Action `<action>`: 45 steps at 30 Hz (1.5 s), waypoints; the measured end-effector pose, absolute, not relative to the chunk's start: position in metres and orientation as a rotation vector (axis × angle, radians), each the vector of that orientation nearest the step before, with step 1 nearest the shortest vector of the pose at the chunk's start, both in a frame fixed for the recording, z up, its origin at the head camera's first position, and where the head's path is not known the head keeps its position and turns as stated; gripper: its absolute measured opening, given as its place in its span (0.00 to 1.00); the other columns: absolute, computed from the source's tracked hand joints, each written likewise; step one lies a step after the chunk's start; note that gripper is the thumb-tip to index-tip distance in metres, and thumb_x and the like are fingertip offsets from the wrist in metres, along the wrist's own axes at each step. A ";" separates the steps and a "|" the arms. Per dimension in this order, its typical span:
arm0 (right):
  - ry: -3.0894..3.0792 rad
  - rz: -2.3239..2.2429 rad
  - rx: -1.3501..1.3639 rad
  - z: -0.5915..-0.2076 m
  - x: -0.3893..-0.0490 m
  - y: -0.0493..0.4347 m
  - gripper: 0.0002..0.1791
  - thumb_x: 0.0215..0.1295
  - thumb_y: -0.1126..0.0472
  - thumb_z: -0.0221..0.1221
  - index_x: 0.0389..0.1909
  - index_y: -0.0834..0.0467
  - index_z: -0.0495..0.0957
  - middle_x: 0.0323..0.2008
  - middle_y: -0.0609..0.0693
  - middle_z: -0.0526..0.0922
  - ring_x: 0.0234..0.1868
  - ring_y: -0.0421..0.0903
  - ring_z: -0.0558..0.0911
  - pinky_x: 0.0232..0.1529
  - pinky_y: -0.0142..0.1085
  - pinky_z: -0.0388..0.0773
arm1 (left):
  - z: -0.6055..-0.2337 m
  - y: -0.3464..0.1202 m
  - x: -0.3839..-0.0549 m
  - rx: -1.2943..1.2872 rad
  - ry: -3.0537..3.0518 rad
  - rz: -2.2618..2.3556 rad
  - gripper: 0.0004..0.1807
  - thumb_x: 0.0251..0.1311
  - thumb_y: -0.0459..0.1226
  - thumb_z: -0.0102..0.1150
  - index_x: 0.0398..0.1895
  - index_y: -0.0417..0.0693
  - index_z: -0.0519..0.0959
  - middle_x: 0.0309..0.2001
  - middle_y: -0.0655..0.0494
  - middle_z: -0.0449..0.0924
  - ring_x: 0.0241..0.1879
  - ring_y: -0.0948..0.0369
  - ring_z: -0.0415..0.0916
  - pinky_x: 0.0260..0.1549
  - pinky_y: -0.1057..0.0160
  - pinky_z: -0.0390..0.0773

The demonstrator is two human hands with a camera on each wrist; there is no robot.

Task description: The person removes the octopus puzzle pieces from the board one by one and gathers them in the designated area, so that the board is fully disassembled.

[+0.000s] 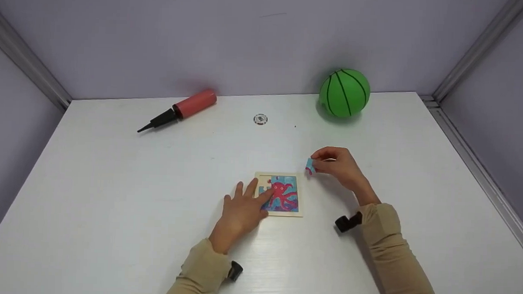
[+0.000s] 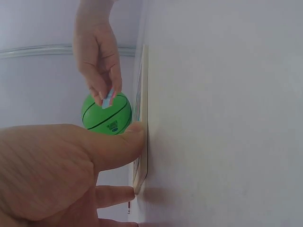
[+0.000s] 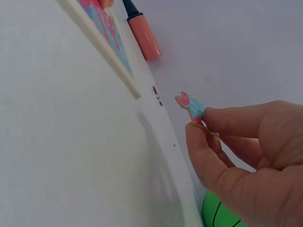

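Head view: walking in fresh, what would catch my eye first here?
Probably the bright green ball at the back right of the white table, then the red-and-black pump at the back left. Nearer the front, the octopus puzzle draws the eye too: the left hand rests on its left side, while the right hand pinches a small blue-and-pink piece near its far right corner.

Wrinkled tan sleeves (image 1: 399,262) with wide, bunched cuffs (image 1: 381,218), a stubby black wrist camera (image 1: 342,224) beside each
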State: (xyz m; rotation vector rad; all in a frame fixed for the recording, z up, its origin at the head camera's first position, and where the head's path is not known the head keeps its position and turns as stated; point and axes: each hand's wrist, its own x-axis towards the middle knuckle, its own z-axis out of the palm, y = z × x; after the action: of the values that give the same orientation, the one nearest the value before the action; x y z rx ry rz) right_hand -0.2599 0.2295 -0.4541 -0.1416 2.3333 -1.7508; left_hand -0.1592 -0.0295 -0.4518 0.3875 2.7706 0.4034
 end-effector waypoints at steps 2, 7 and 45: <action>2.355 -1.696 -0.132 -0.458 -0.261 0.233 0.11 0.61 0.69 0.61 0.43 0.71 0.79 0.38 0.55 0.80 0.36 0.45 0.78 0.40 0.33 0.80 | -0.451 -0.030 -0.159 0.392 2.775 0.401 0.31 0.65 0.46 0.56 0.71 0.64 0.64 0.74 0.47 0.51 0.71 0.40 0.48 0.58 0.34 0.59; 2.437 -1.578 -0.121 -0.462 -0.263 0.236 0.10 0.61 0.68 0.61 0.41 0.69 0.82 0.38 0.55 0.81 0.36 0.45 0.77 0.37 0.31 0.79 | -0.450 -0.031 -0.158 0.408 2.799 0.394 0.31 0.64 0.46 0.58 0.70 0.63 0.65 0.73 0.46 0.53 0.70 0.39 0.50 0.56 0.34 0.61; 2.702 -1.286 -0.126 -0.461 -0.263 0.230 0.09 0.62 0.61 0.61 0.41 0.60 0.82 0.43 0.55 0.81 0.35 0.49 0.80 0.29 0.34 0.77 | -0.447 -0.021 -0.152 0.466 2.735 0.474 0.27 0.67 0.43 0.53 0.69 0.63 0.67 0.73 0.38 0.49 0.70 0.36 0.46 0.58 0.33 0.57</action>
State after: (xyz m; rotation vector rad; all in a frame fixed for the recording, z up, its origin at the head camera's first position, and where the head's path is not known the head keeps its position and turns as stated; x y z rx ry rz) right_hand -0.2631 0.2302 -0.4608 -0.1259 2.7024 -1.2856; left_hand -0.1523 -0.0211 -0.4467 0.4660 2.7352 0.4742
